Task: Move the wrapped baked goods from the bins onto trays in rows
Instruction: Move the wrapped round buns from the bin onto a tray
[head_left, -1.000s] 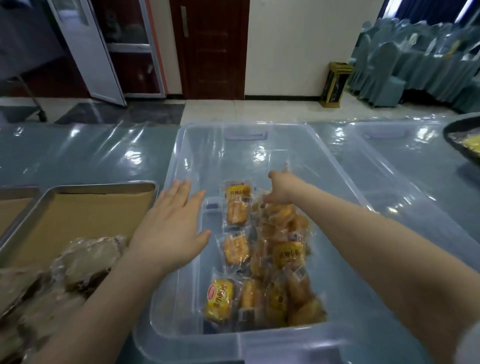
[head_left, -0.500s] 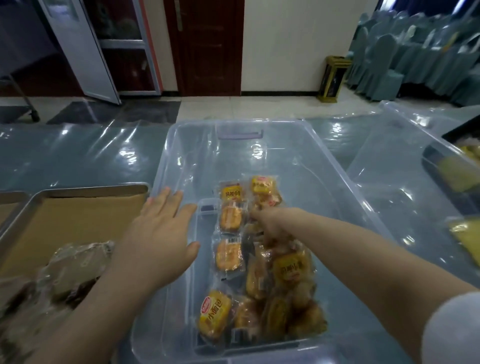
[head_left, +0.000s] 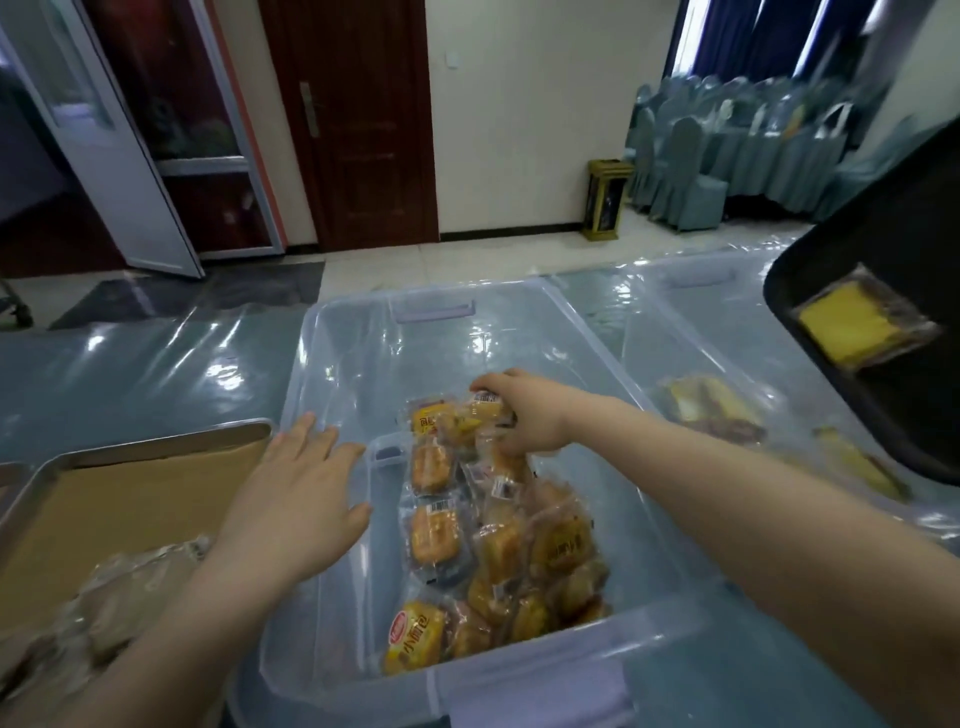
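A clear plastic bin (head_left: 343, 332) in front of me holds several wrapped yellow buns (head_left: 435, 535). My right hand (head_left: 524, 410) reaches into the bin, its fingers curled round wrapped buns (head_left: 488, 408) at the far end of the pile. My left hand (head_left: 301, 504) hovers flat with fingers spread over the bin's left rim, holding nothing. To the left lies a metal tray (head_left: 156, 441) lined with brown paper, with wrapped pale pastries (head_left: 114, 592) at its near end.
A second clear bin (head_left: 675, 306) at the right holds wrapped cake pieces (head_left: 711, 410). A black tray (head_left: 893, 291) with a wrapped yellow cake slice (head_left: 857, 325) overhangs it. The table is covered in shiny plastic sheet. Covered chairs stand far right.
My right hand moved back toward the far end of the pile and closed on buns there. The view tilted up and left; the black tray now shows at right. My left hand barely moved.
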